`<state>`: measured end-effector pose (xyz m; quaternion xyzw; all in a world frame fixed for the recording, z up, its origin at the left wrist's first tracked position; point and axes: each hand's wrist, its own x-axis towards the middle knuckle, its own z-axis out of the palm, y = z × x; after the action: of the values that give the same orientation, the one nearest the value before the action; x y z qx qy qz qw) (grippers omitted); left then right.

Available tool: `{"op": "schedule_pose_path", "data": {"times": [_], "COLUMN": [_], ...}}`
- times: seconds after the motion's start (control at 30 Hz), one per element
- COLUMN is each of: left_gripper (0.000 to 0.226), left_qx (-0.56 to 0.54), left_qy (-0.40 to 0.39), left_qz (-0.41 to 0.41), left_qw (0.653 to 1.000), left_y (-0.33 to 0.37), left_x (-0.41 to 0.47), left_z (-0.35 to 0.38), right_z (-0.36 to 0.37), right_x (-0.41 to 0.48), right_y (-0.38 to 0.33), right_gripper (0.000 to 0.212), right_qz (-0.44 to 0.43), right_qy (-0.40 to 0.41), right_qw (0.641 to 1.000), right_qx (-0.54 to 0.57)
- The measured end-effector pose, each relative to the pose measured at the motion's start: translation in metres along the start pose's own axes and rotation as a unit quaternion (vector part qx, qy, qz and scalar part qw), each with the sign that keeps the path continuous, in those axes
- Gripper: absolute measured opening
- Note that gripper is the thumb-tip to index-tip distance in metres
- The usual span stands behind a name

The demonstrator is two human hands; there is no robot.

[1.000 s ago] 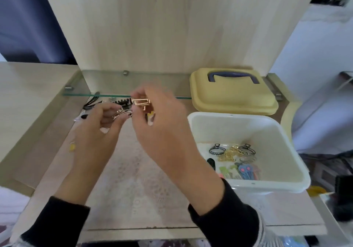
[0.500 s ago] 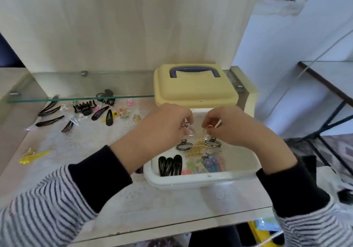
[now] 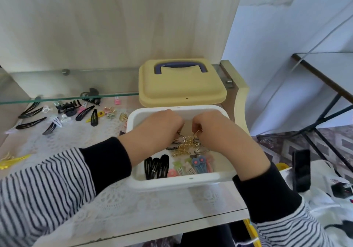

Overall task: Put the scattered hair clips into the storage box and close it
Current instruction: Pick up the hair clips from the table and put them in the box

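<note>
1. Hair clips [image 3: 84,113] lay scattered on the table [image 3: 152,208] to the left of the storage box [image 3: 183,180], most of them black, under and just in front of the edge of the glass shelf [image 3: 57,98].
2. You had the storage box standing open near the table's front edge. Its yellow lid [image 3: 181,86], with the dark blue handle [image 3: 180,66] folded flat, lay right behind the box; whether lid and back rim touched, I could not tell.
3. Your left hand [image 3: 164,124] was lowered into the box with its fingers curled tight, pinching a silver ring clip [image 3: 179,137] just above the heap in the middle.
4. Your right hand [image 3: 212,128] was beside it, the two hands nearly knuckle to knuckle. Its fingers were curled as well and gripped a thin gold clip [image 3: 197,132], of which only a short end showed past the fingertips.
5. Below both hands sat a tangle of gold claw clips [image 3: 183,148] on the box floor.
6. Nearer the front wall, black snap clips [image 3: 156,166] lay side by side at the left, with pastel clips [image 3: 198,165] — pink, green, blue — in a row to their right.
7. Yellow clips [image 3: 11,160] lay at the table's far left edge, well apart from the rest.
</note>
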<state>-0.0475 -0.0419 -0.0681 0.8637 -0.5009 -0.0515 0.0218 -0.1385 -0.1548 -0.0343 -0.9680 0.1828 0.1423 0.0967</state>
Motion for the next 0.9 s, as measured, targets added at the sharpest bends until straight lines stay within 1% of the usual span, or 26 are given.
{"op": "schedule_pose_path", "data": {"times": [0.07,0.13,0.27,0.33,0.43,0.53,0.57,0.63,0.7,0.77,0.9], "left_gripper": [0.017,0.020,0.033,0.033,0.028,0.023,0.022,0.024,0.026,0.029,0.034], "left_qx": [-0.044,-0.071,-0.083,-0.073,-0.065,-0.077,-0.083,-0.107,-0.162,-0.208,-0.266], "left_qy": [0.000,-0.001,0.003,0.028,0.104,0.230,0.257,0.274,0.273,0.276,0.285], "left_qz": [-0.009,-0.019,-0.030,-0.030,-0.028,-0.015,-0.019,-0.051,-0.085,-0.095,-0.107], "left_qw": [0.999,0.997,0.996,0.997,0.992,0.970,0.963,0.954,0.945,0.933,0.915], "left_y": [-0.002,-0.004,-0.006,-0.007,-0.011,-0.023,-0.028,-0.037,-0.043,-0.048,-0.049], "left_x": [0.000,-0.002,-0.011,-0.020,-0.034,-0.047,-0.050,-0.056,-0.060,-0.063,-0.066], "left_z": [0.001,0.003,-0.005,-0.014,-0.025,-0.024,-0.021,-0.011,-0.004,0.000,0.003], "right_z": [0.004,0.009,0.016,0.016,0.014,0.010,0.008,0.004,0.001,-0.001,-0.003], "right_x": [0.004,0.007,0.008,0.008,0.007,0.005,0.004,0.004,0.006,0.008,0.010], "right_y": [0.000,0.002,0.004,0.005,0.005,0.002,-0.001,-0.007,-0.014,-0.022,-0.034], "right_gripper": [0.030,0.029,0.025,0.024,0.022,0.019,0.019,0.020,0.021,0.021,0.021], "right_qz": [0.010,0.015,0.001,-0.007,-0.039,-0.068,-0.069,-0.067,-0.076,-0.101,-0.135], "right_qy": [-0.015,-0.009,0.038,0.048,0.080,0.114,0.118,0.102,0.070,0.038,-0.009], "right_qw": [1.000,1.000,0.998,0.998,0.996,0.991,0.991,0.992,0.993,0.989,0.986], "right_qx": [-0.002,0.012,0.042,0.040,0.026,0.012,0.016,0.026,0.063,0.103,0.095]}}
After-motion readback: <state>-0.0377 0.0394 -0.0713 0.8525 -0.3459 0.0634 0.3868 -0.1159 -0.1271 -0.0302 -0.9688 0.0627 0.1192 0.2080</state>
